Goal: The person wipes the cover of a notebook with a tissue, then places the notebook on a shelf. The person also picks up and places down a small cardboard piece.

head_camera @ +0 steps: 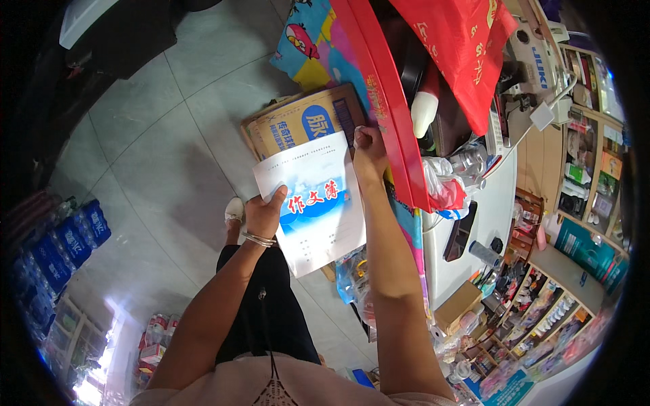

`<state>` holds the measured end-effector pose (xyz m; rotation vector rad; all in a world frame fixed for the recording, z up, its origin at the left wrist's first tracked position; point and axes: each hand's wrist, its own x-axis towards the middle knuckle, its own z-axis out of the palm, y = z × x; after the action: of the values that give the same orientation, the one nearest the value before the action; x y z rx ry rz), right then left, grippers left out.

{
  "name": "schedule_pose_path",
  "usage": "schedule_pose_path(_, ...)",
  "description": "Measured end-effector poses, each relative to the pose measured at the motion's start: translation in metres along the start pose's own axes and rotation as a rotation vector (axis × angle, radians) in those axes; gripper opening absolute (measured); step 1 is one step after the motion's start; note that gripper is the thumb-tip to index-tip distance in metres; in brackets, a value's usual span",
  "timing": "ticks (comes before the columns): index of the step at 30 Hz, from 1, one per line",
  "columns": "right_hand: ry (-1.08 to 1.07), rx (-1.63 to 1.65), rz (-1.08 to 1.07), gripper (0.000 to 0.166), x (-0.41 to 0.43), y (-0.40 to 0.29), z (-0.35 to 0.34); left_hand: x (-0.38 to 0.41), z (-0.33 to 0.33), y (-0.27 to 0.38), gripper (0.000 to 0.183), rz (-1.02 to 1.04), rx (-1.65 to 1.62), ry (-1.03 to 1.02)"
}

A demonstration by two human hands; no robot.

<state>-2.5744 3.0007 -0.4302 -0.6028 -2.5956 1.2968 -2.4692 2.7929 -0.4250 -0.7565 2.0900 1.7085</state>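
A thin exercise book (315,203) with a white and blue cover and red lettering is held up in front of me. My left hand (264,215) grips its left edge, thumb over the cover, a silver bracelet at the wrist. At the upper right corner is my right hand (371,152), its fingers curled and pinching something small and white (358,131). Whether that white bit belongs to the book is unclear. Behind the book, a flattened cardboard box (294,124) leans low against a table side, partly covered by the book.
To the right, a red box (391,101) juts out over a patterned cloth (310,56). A red bag (457,45), a Juki sewing machine (533,66) and a dark phone (460,231) lie beyond. Wrapped bottle packs (66,243) stand on the tiled floor (152,152) at left.
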Motion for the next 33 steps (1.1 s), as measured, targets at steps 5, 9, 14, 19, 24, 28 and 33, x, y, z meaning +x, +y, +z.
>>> schedule_pose_path(5,-0.333,-0.23,-0.545,0.011,-0.07,-0.027,0.006,0.001,0.001,-0.001,0.042,0.014,-0.051,0.004)
schedule_pose_path(9,-0.241,-0.055,-0.086,0.011,-0.043,0.018,-0.011,-0.001,-0.002,-0.007,0.028,0.05,-0.021,-0.036)
schedule_pose_path(14,-0.201,0.009,0.112,0.007,-0.032,-0.009,-0.023,0.003,-0.002,-0.005,0.026,0.027,0.046,-0.01)
schedule_pose_path(19,-0.352,-0.278,-0.591,0.012,-0.071,-0.028,0.002,0.005,0.0,-0.013,0.026,0.021,-0.038,-0.043)
schedule_pose_path(24,-0.172,-0.055,0.008,0.006,-0.011,0.032,-0.03,0.002,0.001,-0.007,0.025,0.076,0.01,-0.021)
schedule_pose_path(28,-0.22,0.281,0.142,0.008,-0.041,0.001,-0.008,0.006,0.001,-0.022,0.026,0.059,-0.002,-0.005)
schedule_pose_path(33,-0.262,-0.08,-0.187,0.013,-0.037,0.016,-0.004,0.001,-0.005,-0.002,0.027,0.068,0.08,-0.052)
